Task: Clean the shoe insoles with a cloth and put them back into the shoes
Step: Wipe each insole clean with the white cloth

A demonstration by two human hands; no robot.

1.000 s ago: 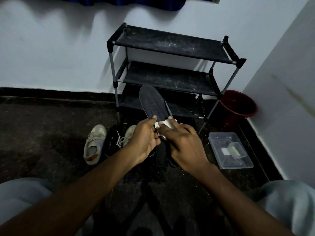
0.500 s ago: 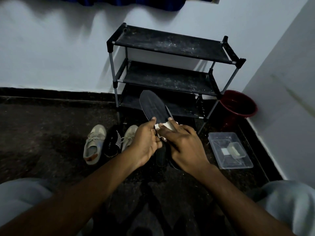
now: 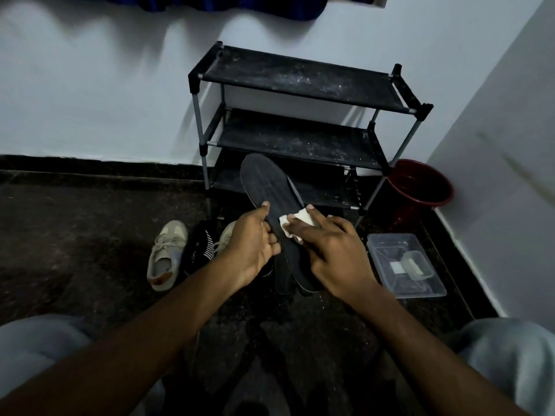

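No words can be read. In front of the shoe rack [image 3: 294,139], by its left leg, a black striped item [image 3: 199,246] on the floor bears small white print, too tiny to make out. To the rack's front right, a clear plastic box [image 3: 432,285] holds a white label [image 3: 398,268] with no legible writing.

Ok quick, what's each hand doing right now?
Left hand: holding the dark insole by its edge.
Right hand: holding the white cloth, pressed on the insole.
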